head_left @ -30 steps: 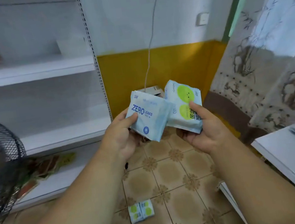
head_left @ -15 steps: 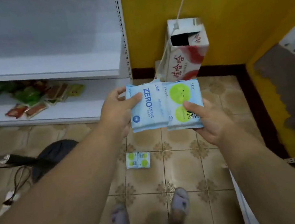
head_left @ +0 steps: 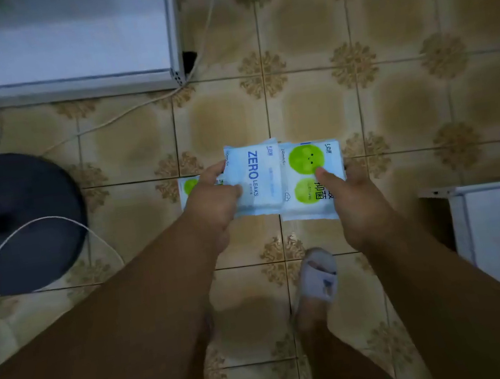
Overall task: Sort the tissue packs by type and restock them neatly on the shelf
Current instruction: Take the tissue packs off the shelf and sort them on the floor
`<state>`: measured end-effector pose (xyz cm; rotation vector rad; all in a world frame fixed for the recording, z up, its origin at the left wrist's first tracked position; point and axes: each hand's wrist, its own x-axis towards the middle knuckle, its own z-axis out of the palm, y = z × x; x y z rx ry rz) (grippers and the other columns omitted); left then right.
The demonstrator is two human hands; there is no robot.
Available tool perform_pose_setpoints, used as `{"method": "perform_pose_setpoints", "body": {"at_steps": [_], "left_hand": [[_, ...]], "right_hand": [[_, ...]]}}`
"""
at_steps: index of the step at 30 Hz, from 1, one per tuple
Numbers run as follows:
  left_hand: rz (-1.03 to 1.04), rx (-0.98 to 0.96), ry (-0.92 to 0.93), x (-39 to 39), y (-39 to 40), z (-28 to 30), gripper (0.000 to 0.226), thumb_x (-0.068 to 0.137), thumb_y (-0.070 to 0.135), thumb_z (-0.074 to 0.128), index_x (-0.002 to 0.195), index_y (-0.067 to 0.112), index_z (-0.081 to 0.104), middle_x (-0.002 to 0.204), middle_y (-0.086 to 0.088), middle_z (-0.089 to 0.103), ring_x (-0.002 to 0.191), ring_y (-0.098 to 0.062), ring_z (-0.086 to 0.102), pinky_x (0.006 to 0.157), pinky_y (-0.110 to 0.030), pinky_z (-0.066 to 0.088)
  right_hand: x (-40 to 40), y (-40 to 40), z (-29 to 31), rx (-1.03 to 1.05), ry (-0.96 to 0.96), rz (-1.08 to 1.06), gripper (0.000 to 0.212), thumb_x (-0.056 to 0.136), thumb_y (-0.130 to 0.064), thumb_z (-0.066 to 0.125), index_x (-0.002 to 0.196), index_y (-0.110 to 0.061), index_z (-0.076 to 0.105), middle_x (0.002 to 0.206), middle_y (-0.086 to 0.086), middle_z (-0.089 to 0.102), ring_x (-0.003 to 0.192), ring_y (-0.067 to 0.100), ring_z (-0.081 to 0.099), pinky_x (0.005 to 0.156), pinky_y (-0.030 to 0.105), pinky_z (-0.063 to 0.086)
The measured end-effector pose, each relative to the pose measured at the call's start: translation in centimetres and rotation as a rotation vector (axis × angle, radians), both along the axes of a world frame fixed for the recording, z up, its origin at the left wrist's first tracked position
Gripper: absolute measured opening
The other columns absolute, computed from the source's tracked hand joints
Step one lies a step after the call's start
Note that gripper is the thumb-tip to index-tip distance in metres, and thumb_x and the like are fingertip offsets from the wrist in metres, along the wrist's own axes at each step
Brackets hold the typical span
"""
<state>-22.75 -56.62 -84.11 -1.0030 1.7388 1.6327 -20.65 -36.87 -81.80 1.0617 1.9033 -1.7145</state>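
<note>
Left hand (head_left: 211, 201) pinching ZERO pack (head_left: 255, 179), right hand (head_left: 356, 203) pinching green-dot pack (head_left: 311, 177); floor pack (head_left: 189, 186) just left of, beneath left hand.

A dark round fan base (head_left: 18, 221) (looped by a white cord (head_left: 38, 225)) sits on the patterned tile floor (head_left: 391, 105).

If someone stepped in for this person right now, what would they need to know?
Left hand: grips the ZERO LEAKS pack.
Right hand: grips the green-dot pack, thumb on its face.
The two packs overlap side by side above the tiled floor.
Another green-dot pack on the floor peeks out from behind the left hand.
Done: one pack of each type is in hand.
Left: pick up the floor pack, then place all packs by type on the white shelf, whose visible board holds none.
</note>
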Motion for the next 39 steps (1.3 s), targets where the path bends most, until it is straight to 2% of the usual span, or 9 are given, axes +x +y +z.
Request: {"method": "perform_pose_setpoints", "body": {"at_steps": [4,8,11,14,18,22,25,29,39], "left_hand": [[-0.092,-0.086,-0.054,1.0,0.7,-11.9,0.055,0.094,0.003,0.058,0.142,0.028,0.045,0.115,-0.009,0.06,0.106,-0.031,0.063,0.093,-0.043,0.053],[-0.232,-0.269,-0.023,1.0,1.4,-20.8,0.054,0.09,0.006,0.064,0.138,0.023,0.045,0.09,-0.002,0.063,0.08,-0.017,0.063,0.07,-0.021,0.053],[-0.37,-0.399,-0.029,0.0,1.9,-26.0,0.054,0.086,0.012,0.068,0.133,0.026,0.048,0.099,-0.004,0.063,0.097,-0.027,0.064,0.084,-0.035,0.055],[-0.586,-0.458,-0.001,-1.0,2.4,-29.7,0.059,0.086,0.016,0.069,0.14,0.026,0.045,0.121,-0.006,0.064,0.109,-0.027,0.061,0.091,-0.034,0.051],[-0.887,-0.568,0.052,-1.6,2.8,-32.6,0.062,0.092,0.019,0.062,0.149,0.02,0.039,0.138,-0.009,0.054,0.125,-0.026,0.051,0.098,-0.031,0.041],[-1.034,-0.68,0.057,-1.7,3.3,-31.6,0.053,0.095,0.018,0.055,0.145,0.011,0.039,0.136,-0.016,0.047,0.124,-0.03,0.048,0.096,-0.035,0.041],[-1.029,-0.693,0.068,-1.3,4.0,-27.4,0.054,0.093,0.015,0.058,0.143,0.013,0.037,0.136,-0.015,0.04,0.123,-0.032,0.047,0.097,-0.039,0.041],[-1.041,-0.672,0.207,0.1,5.0,-17.1,0.05,0.089,0.006,0.053,0.138,0.015,0.043,0.132,-0.014,0.039,0.117,-0.034,0.048,0.094,-0.044,0.044],[-1.079,-0.713,0.483,3.6,6.1,20.6,0.052,0.088,0.005,0.053,0.136,0.024,0.046,0.128,-0.008,0.045,0.113,-0.032,0.048,0.083,-0.041,0.045]], "right_hand": [[1.1,0.3,-12.9,-0.007,-0.124,-0.089,0.02,0.094,-0.015,0.059,0.114,-0.015,0.06,0.104,0.01,0.07,0.08,0.022,0.067,0.062,0.024,0.051],[1.0,0.8,-22.8,-0.006,-0.14,-0.085,0.027,0.093,-0.014,0.065,0.119,-0.009,0.058,0.109,0.013,0.069,0.087,0.028,0.069,0.07,0.033,0.056],[0.1,1.4,-28.3,0.068,-0.157,-0.098,0.035,0.091,-0.015,0.069,0.119,-0.01,0.051,0.107,0.014,0.065,0.08,0.024,0.067,0.065,0.033,0.056],[-0.5,2.3,-32.6,0.129,-0.179,-0.08,0.032,0.089,-0.014,0.071,0.113,-0.011,0.05,0.107,0.015,0.065,0.077,0.022,0.066,0.063,0.033,0.057],[-1.2,3.2,-36.7,0.181,-0.202,-0.07,0.027,0.089,-0.017,0.071,0.11,-0.014,0.053,0.114,0.015,0.067,0.092,0.029,0.067,0.082,0.047,0.058],[-2.1,2.3,-36.9,0.497,-0.25,0.187,0.046,0.083,-0.047,0.065,0.119,-0.017,0.063,0.116,0.011,0.066,0.107,0.032,0.063,0.095,0.043,0.051],[-2.3,1.1,-33.4,0.641,-0.399,0.308,0.055,0.089,-0.05,0.059,0.128,-0.012,0.052,0.13,0.017,0.052,0.123,0.037,0.049,0.1,0.038,0.039],[-1.3,-0.8,-24.0,0.627,-0.336,0.417,0.054,0.088,-0.039,0.062,0.134,-0.017,0.044,0.129,0.016,0.046,0.122,0.037,0.046,0.1,0.04,0.038],[3.5,-0.8,16.0,0.664,0.077,0.449,0.054,0.091,-0.031,0.06,0.142,-0.028,0.041,0.137,0.005,0.041,0.124,0.028,0.043,0.099,0.047,0.043]]}}
